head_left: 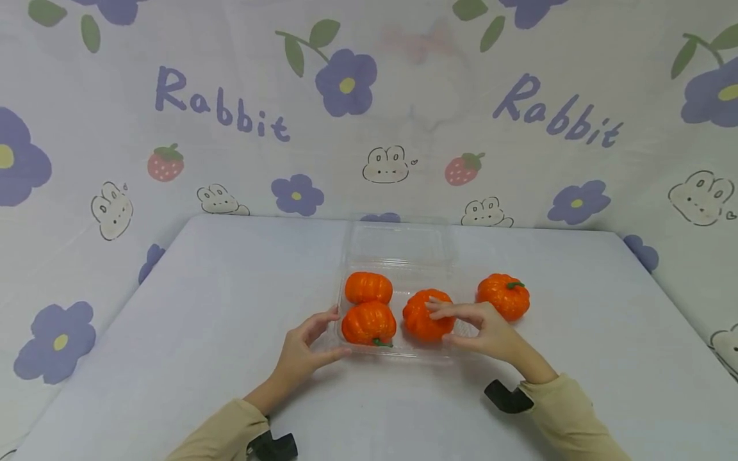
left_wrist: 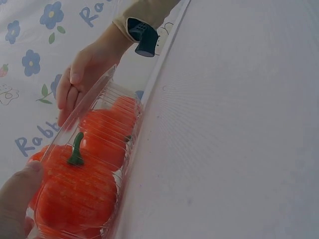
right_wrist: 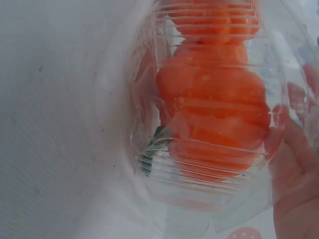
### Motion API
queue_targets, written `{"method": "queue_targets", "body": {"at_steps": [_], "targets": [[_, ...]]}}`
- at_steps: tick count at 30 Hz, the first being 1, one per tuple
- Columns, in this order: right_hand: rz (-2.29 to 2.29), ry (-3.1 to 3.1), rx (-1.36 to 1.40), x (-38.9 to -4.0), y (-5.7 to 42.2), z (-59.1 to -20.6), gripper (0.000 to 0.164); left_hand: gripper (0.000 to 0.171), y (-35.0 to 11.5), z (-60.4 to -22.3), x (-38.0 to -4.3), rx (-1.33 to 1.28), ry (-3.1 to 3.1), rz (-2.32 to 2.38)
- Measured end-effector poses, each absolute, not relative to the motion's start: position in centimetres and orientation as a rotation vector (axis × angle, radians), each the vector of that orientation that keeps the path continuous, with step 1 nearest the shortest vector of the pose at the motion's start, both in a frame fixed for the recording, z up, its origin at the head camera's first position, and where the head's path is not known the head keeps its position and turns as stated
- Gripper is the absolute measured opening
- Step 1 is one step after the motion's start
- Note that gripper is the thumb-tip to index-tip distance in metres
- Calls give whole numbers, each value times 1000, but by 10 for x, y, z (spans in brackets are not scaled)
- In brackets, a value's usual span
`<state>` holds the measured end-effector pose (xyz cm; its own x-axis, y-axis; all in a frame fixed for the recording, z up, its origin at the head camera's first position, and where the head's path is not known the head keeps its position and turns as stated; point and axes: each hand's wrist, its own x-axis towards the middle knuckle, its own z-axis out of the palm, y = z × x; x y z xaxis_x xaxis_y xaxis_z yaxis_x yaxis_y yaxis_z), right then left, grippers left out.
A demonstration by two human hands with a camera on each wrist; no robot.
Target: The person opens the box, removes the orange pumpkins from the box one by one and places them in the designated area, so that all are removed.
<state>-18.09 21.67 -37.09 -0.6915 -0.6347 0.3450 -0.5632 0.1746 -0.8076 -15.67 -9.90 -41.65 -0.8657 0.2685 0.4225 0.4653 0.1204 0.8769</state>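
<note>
A clear plastic clamshell box (head_left: 369, 351) lies with its lid (head_left: 400, 243) folded back. Its left half holds two orange toy pumpkins, one pumpkin (head_left: 368, 288) behind the other (head_left: 369, 323). My left hand (head_left: 308, 346) holds the box's front left corner, thumb at the front rim and fingers along the left side. In the box's right half sits a third pumpkin (head_left: 423, 317); my right hand (head_left: 484, 330) holds it, fingers over its top and thumb at its lower right. The right wrist view shows this pumpkin (right_wrist: 214, 109) through the ribbed wall, its green stem (right_wrist: 152, 152) low.
Another orange pumpkin (head_left: 503, 298) with a green stem stands on the white table (head_left: 242, 275), right of the box and beyond my right hand. A patterned cloth (head_left: 230, 153) hangs behind the table. Black devices (head_left: 508, 397) are strapped at both wrists.
</note>
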Motion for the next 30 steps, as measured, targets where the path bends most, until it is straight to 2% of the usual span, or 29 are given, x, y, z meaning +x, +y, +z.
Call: {"method": "queue_targets", "body": {"at_steps": [7,16,26,30], "targets": [[-1539,2415,-1172,-184,210,-362,31,48,-100,-416,-158,-741,-2226,-1833],[-1502,2445,-1038,-197,213,-368,40,49,-100,-418,-159,-784,-2230,-1818],[-1343,2567,-1179,-222,220,-389,36,50,-98,-417,-157,-773,-2218,-1807],[-1222,2602,-1170,-224,215,-387,46,50,-98,-418,-157,-744,-2219,-1827]]}}
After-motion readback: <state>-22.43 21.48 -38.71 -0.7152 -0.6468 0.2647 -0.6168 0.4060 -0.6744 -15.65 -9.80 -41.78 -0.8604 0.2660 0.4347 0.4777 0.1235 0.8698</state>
